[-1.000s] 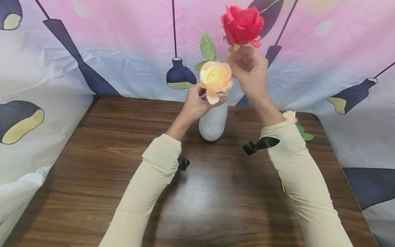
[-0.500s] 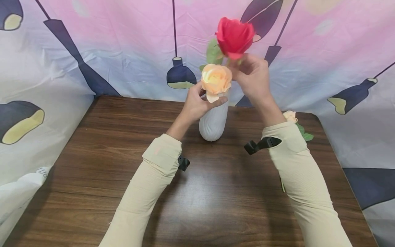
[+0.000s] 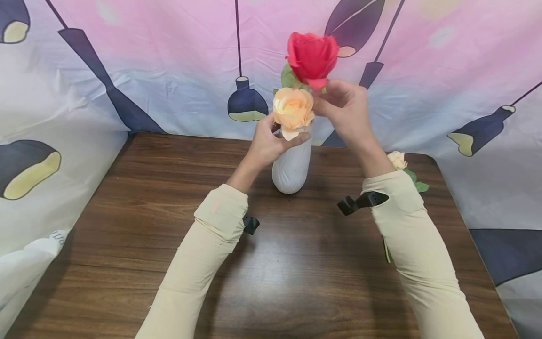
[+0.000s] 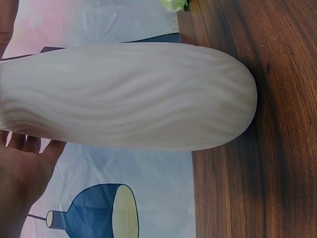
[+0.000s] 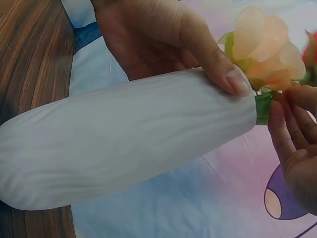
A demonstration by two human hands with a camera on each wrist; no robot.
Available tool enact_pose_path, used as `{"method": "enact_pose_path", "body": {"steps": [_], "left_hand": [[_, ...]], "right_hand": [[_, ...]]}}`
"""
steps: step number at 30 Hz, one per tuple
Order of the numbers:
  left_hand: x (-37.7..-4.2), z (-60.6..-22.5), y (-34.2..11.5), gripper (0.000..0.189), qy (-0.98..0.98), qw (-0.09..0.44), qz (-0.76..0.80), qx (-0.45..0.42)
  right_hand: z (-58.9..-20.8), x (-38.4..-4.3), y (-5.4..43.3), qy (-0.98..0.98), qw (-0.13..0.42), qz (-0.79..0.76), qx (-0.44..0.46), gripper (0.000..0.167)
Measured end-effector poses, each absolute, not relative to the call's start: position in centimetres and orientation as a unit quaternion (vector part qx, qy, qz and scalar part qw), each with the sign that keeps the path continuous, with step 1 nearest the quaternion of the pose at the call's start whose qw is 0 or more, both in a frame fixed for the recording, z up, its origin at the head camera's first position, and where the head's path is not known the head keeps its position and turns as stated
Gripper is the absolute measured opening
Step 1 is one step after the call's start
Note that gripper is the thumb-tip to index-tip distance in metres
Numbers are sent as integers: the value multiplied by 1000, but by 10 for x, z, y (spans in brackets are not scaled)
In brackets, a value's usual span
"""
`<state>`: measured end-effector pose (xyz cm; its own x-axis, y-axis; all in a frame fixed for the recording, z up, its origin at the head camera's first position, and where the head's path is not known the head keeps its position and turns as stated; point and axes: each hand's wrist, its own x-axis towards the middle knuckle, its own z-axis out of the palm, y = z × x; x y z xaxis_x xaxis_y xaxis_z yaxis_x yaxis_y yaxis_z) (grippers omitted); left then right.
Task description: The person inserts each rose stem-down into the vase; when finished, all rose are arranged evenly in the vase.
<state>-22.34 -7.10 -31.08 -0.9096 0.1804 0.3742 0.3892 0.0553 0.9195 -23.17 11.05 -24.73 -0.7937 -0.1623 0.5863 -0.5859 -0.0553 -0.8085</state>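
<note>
A tall white vase (image 3: 292, 169) with a wavy relief stands upright near the back of the table. My left hand (image 3: 267, 143) grips it around its top, the thumb just under the rim in the right wrist view. A peach rose (image 3: 293, 110) pokes out of the mouth of the vase. Above and behind it rises a red rose (image 3: 312, 59) with green leaves (image 3: 289, 75). My right hand (image 3: 348, 110) pinches the red rose's stem between thumb and fingers, close over the rim. The lower stems are hidden inside the vase.
Another pale peach rose (image 3: 397, 160) lies on the brown wooden table (image 3: 271, 282) at the right, partly covered by the right sleeve (image 3: 415, 226). A printed cloth (image 3: 178, 61) with lamp pictures hangs right behind the table and along its sides.
The red rose has come down and a little left toward the vase, with my right hand lowering along with it. My left hand has stayed around the vase.
</note>
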Motion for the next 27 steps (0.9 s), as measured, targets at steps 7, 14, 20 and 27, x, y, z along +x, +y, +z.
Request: {"method": "enact_pose_path", "body": {"steps": [7, 14, 20, 27], "left_hand": [[-223, -311, -70, 69, -722, 76, -658, -199], [-223, -311, -69, 69, -726, 74, -656, -193], [-225, -311, -70, 68, -726, 76, -656, -193], [-226, -313, -74, 67, -726, 81, -654, -196]], "right_hand": [[-252, -221, 127, -665, 130, 690, 256, 22], [-261, -204, 157, -685, 136, 674, 243, 18], [-277, -194, 185, -706, 126, 666, 204, 24], [-313, -191, 221, -708, 100, 682, 154, 24]]}}
